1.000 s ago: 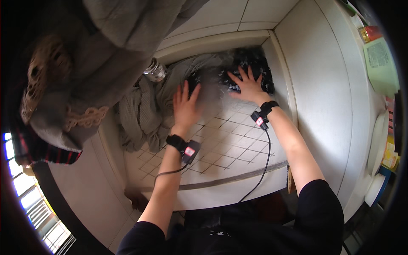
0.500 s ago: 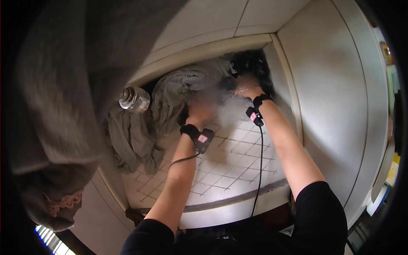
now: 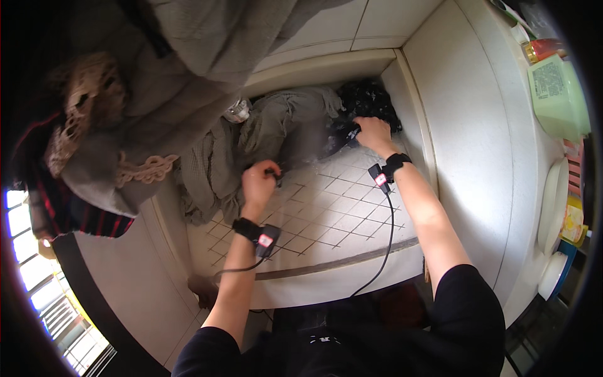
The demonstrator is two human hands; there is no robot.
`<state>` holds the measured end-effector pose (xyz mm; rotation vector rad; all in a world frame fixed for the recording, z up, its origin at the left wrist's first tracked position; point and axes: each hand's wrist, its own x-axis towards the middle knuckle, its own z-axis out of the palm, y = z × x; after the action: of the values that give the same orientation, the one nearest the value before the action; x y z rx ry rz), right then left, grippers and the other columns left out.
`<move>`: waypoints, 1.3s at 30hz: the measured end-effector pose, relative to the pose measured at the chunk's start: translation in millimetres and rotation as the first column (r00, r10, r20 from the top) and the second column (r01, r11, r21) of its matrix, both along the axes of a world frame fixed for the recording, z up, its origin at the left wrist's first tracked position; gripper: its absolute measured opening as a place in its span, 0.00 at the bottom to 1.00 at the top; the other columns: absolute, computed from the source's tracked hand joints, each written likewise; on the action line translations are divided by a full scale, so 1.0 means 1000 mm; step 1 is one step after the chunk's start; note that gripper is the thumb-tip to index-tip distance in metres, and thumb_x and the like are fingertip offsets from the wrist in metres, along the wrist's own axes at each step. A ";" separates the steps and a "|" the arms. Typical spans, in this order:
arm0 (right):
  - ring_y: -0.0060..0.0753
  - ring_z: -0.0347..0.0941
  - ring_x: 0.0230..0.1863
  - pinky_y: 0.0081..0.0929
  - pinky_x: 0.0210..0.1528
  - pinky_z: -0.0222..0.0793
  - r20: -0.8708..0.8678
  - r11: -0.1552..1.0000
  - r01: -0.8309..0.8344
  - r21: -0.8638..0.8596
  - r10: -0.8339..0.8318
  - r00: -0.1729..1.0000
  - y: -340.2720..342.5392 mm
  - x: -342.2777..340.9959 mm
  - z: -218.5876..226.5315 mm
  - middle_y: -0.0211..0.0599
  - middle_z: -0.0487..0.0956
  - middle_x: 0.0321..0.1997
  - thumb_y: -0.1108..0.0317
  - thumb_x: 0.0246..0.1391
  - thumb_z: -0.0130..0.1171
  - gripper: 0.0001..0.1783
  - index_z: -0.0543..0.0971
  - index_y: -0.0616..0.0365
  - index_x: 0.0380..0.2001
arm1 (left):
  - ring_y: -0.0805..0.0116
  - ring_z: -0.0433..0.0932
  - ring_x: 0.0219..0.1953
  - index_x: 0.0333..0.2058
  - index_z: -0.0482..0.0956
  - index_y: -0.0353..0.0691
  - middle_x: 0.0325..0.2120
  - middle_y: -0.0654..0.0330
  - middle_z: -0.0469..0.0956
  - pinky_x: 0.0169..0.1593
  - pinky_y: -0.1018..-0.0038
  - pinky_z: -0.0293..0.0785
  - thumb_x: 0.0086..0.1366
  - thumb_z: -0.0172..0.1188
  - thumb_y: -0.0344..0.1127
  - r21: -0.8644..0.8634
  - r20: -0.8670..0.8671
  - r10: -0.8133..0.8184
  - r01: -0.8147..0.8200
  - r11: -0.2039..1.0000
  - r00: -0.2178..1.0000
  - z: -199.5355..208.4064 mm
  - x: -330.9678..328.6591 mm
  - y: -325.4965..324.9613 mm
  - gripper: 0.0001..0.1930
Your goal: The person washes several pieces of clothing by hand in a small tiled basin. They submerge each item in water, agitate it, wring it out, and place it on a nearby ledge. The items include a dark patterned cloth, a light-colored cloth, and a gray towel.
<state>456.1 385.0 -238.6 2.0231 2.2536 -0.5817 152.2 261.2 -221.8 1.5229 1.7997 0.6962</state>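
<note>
In a white wash sink [image 3: 342,207] with a crosshatched scrubbing slope, a dark wet garment [image 3: 308,143] is stretched between my two hands and partly blurred. My left hand [image 3: 259,181], lower and to the left, is closed round one end of it. At the far right my right hand [image 3: 375,133] grips the other end, beside a bunched black patterned part [image 3: 370,100] in the corner; whether that is the same garment I cannot tell. A grey textured garment [image 3: 270,116] lies heaped along the back and left of the sink, close to my left hand.
Grey clothes with lace trim [image 3: 147,168] hang low at the upper left, partly covering a metal tap [image 3: 239,110]. A ledge on the right carries a pale green bottle [image 3: 556,94], a yellow packet [image 3: 573,221] and a white-and-blue dish [image 3: 554,273]. Cabled black devices [image 3: 269,239] sit on my wrists.
My hands have come apart and show more sharply; the left moved left, the right slightly nearer me. The dark garment now spans between them. The view shifted, bringing more hanging clothes and ledge items in.
</note>
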 end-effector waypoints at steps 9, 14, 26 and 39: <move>0.46 0.71 0.49 0.36 0.48 0.68 -0.063 0.987 -0.061 -0.148 0.052 0.997 0.031 0.000 0.073 0.44 0.77 0.45 0.64 0.32 0.59 0.28 0.78 0.51 0.45 | 0.53 0.75 0.39 0.25 0.80 0.42 0.34 0.49 0.78 0.44 0.66 0.69 0.46 0.48 0.23 -0.220 -0.177 0.053 -0.092 0.971 0.983 0.029 -0.048 0.029 0.11; 0.60 0.33 0.70 0.76 0.59 0.32 0.124 0.966 -0.163 -0.200 0.190 0.974 0.012 -0.016 0.018 0.42 0.44 0.71 0.46 0.44 0.58 0.41 0.58 0.31 0.63 | 0.48 0.56 0.61 0.54 0.69 0.54 0.60 0.54 0.59 0.60 0.52 0.55 0.56 0.54 0.37 0.052 -0.520 -0.227 0.296 0.954 0.823 -0.016 0.018 0.031 0.24; 0.43 0.61 0.62 0.43 0.58 0.62 0.134 0.960 -0.124 -0.251 0.161 0.978 0.053 -0.013 -0.057 0.41 0.66 0.61 0.45 0.45 0.57 0.34 0.67 0.44 0.56 | 0.44 0.51 0.64 0.60 0.60 0.41 0.60 0.46 0.58 0.65 0.51 0.39 0.61 0.43 0.64 -0.211 -0.378 -0.386 0.328 0.921 0.841 -0.093 0.074 0.084 0.38; 0.55 0.69 0.50 0.41 0.51 0.66 -0.191 0.936 -0.350 -0.026 0.339 0.921 0.040 0.015 -0.041 0.51 0.74 0.49 0.45 0.48 0.56 0.37 0.61 0.45 0.60 | 0.51 0.73 0.47 0.44 0.73 0.45 0.38 0.53 0.76 0.53 0.58 0.65 0.53 0.51 0.29 -0.042 -0.446 -0.277 0.289 0.956 0.851 -0.060 0.082 0.050 0.17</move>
<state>470.9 424.7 -279.5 1.5444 2.5788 -0.8149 234.3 310.9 -281.3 2.0421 1.8249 0.2311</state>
